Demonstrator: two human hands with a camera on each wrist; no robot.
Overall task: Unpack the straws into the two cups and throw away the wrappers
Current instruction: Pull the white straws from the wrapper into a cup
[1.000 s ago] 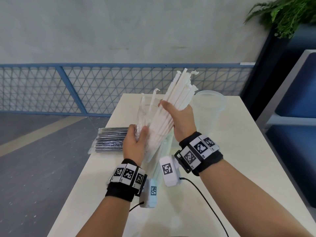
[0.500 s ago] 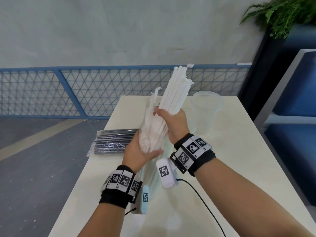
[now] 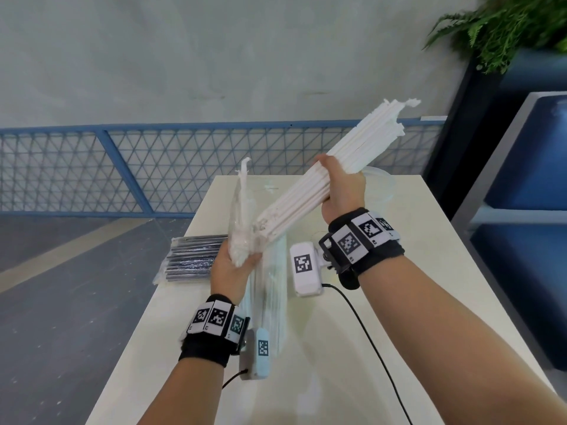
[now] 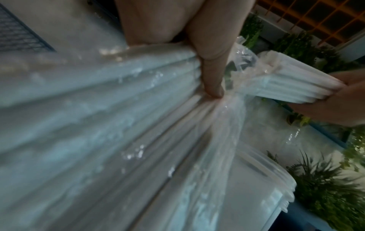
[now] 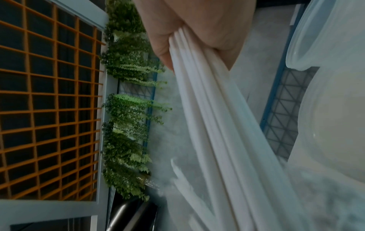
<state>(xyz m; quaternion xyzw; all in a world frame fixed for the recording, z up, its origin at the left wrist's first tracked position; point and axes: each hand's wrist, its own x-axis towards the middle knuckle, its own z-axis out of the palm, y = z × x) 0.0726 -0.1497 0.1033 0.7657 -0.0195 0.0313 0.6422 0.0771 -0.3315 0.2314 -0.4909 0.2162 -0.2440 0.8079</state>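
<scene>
My right hand [image 3: 343, 191] grips a thick bundle of white straws [image 3: 362, 142] around its middle, slanting up to the right above the table. In the right wrist view my fingers [image 5: 187, 23] curl around the straws [image 5: 213, 117]. My left hand [image 3: 233, 268], lower and to the left, holds the clear plastic wrapper [image 3: 244, 216], which stands upright with white bits inside. The bundle's lower end touches the wrapper's mouth. In the left wrist view my thumb [image 4: 211, 75] presses on the wrapper [image 4: 233, 117]. A clear cup [image 3: 383, 185] stands behind my right hand, also visible as a cup [image 5: 331, 93].
A sealed pack of dark straws [image 3: 193, 259] lies at the left edge of the white table [image 3: 399, 302]. A clear ridged cup rim [image 4: 266, 179] shows below the wrapper. A blue mesh fence [image 3: 122, 167] runs behind; a plant [image 3: 506, 26] and a blue seat [image 3: 537, 210] are at the right.
My right hand has pulled the straw bundle up and to the right, nearly out of the wrapper. My left hand has stayed low with the wrapper, and the two have spread apart.
</scene>
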